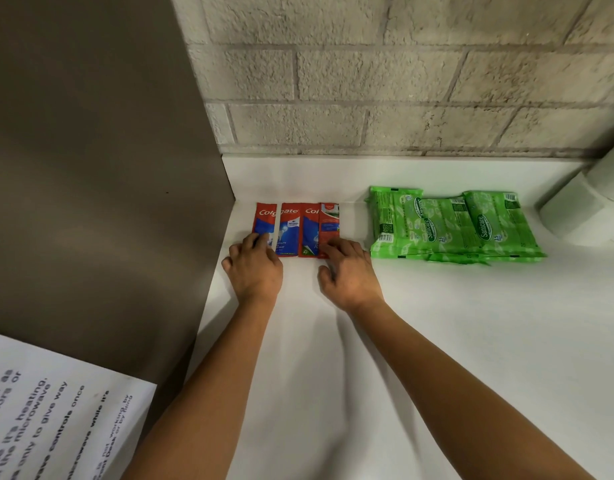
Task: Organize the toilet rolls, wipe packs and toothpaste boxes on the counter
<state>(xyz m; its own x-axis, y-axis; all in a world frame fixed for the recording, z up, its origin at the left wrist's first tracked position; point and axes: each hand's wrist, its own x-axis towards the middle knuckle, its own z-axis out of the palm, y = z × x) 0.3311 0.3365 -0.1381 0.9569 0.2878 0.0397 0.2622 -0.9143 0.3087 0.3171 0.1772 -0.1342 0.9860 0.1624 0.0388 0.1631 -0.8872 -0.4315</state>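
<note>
Both hands lie flat and loose on the near ends of the toothpaste boxes, gripping nothing. From my feed, the left hand (pixel 255 266) covers the bottom of the leftmost box (pixel 263 221), fingers spread over its blue panel, while the right hand (pixel 348 270) has its fingertips (pixel 328 249) on the lower end of the rightmost box (pixel 329 221), thumb resting on the counter (pixel 419 341).

I count 4 toothpaste boxes (pixel 296 228) lying flat side by side in a row, long edges touching or nearly so, their far ends close to the counter's back lip and near the brown side panel (pixel 91 168) on the left.

Well apart to the right sit the green wipe packs (pixel 450 225), overlapping one another in a low, slightly fanned stack; I can make out 3 faces on top with more beneath.

Beyond them, at the right edge of view, are white toilet rolls (pixel 582 209), partly cut off, against the block wall (pixel 402 81).

A printed paper sheet (pixel 56 417) shows at lower left.
</note>
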